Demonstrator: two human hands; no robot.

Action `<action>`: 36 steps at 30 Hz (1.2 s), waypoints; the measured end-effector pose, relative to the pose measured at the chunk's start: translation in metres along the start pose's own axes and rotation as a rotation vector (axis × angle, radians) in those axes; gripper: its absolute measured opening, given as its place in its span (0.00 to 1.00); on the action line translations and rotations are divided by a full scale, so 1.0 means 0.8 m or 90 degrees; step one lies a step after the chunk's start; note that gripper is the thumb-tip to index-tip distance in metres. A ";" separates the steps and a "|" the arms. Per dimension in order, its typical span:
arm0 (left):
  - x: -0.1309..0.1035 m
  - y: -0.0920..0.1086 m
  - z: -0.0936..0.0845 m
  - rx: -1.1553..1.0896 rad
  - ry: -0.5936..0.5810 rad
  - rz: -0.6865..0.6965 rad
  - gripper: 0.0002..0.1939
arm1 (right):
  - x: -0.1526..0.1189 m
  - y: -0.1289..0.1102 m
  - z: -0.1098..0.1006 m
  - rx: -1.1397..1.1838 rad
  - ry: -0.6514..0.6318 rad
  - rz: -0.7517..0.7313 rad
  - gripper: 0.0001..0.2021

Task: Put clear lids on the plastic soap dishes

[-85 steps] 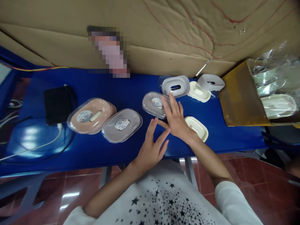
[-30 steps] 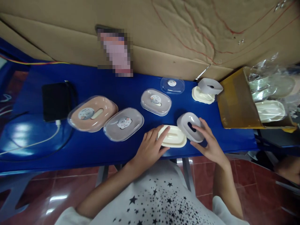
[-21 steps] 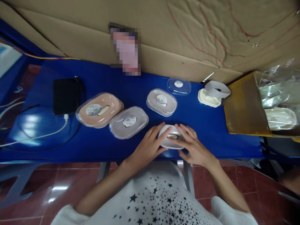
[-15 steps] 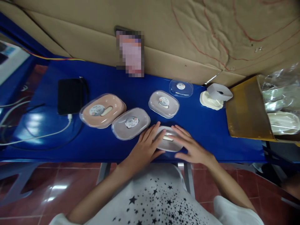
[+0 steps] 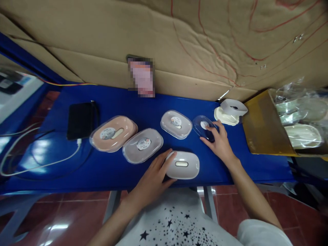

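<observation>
Clear lid (image 5: 205,127) under right hand (image 5: 218,143)

Carrying round stickers with print too small and blurred for reading: clear lid (image 5: 205,127) under the right hand (image 5: 219,143), small grey dish (image 5: 176,124), larger grey dish (image 5: 142,145), pink dish (image 5: 113,133). Showing red scrawled lines, not forming any letters or numbers, across the cardboard wall (image 5: 194,41). Hiding behind pixel blur, a card (image 5: 141,77) leaning on that cardboard. Offering no legible word, brand or number anywhere.
</observation>
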State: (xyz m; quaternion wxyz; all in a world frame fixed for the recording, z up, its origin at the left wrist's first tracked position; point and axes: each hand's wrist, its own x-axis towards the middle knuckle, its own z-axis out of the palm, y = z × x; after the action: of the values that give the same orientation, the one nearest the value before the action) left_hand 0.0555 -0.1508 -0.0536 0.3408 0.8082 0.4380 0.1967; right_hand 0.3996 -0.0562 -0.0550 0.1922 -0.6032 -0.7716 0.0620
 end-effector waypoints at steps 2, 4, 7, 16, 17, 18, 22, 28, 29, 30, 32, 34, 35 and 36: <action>0.009 0.000 0.001 -0.003 -0.006 0.005 0.55 | -0.045 -0.004 -0.020 0.071 0.002 0.049 0.25; 0.021 0.000 0.004 -0.013 -0.010 0.018 0.55 | -0.080 -0.016 -0.039 0.142 -0.037 0.046 0.27; 0.039 0.002 0.006 -0.041 -0.011 0.045 0.56 | -0.106 -0.047 -0.052 0.191 -0.166 -0.071 0.32; 0.049 -0.002 0.003 -0.041 -0.002 0.075 0.56 | -0.084 -0.093 -0.023 0.075 -0.203 -0.309 0.37; 0.047 0.000 0.002 -0.037 -0.001 0.070 0.56 | -0.083 -0.093 -0.020 0.068 -0.201 -0.314 0.37; 0.044 0.002 0.001 -0.028 0.000 0.068 0.54 | -0.084 -0.091 -0.017 0.064 -0.198 -0.320 0.37; 0.019 0.010 -0.018 0.095 0.070 0.090 0.42 | -0.086 -0.064 -0.021 0.047 -0.159 -0.306 0.39; -0.025 -0.018 -0.065 0.361 0.275 -0.009 0.30 | -0.036 0.004 -0.042 -0.073 -0.053 -0.119 0.31; -0.027 -0.024 -0.068 0.371 0.267 0.000 0.27 | -0.021 0.002 -0.043 -0.090 -0.039 -0.100 0.29; -0.027 -0.027 -0.069 0.370 0.254 0.017 0.25 | -0.006 -0.004 -0.042 -0.097 -0.022 -0.091 0.28; -0.022 -0.026 -0.062 0.351 0.228 0.064 0.22 | 0.021 -0.032 -0.034 -0.090 0.007 -0.116 0.27; -0.013 -0.018 -0.050 0.327 0.198 0.118 0.20 | 0.040 -0.066 -0.020 -0.069 -0.029 -0.225 0.27; -0.007 -0.012 -0.044 0.320 0.185 0.141 0.20 | 0.047 -0.080 -0.013 -0.063 -0.056 -0.281 0.26; 0.000 -0.007 -0.039 0.317 0.174 0.157 0.21 | 0.053 -0.091 -0.006 -0.061 -0.078 -0.323 0.24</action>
State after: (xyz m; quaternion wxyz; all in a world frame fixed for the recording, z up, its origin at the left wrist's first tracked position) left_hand 0.0332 -0.1366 -0.0360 0.0439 0.8799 0.4133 0.2303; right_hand 0.3267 -0.0355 -0.0175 0.1256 -0.3941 -0.9104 0.0119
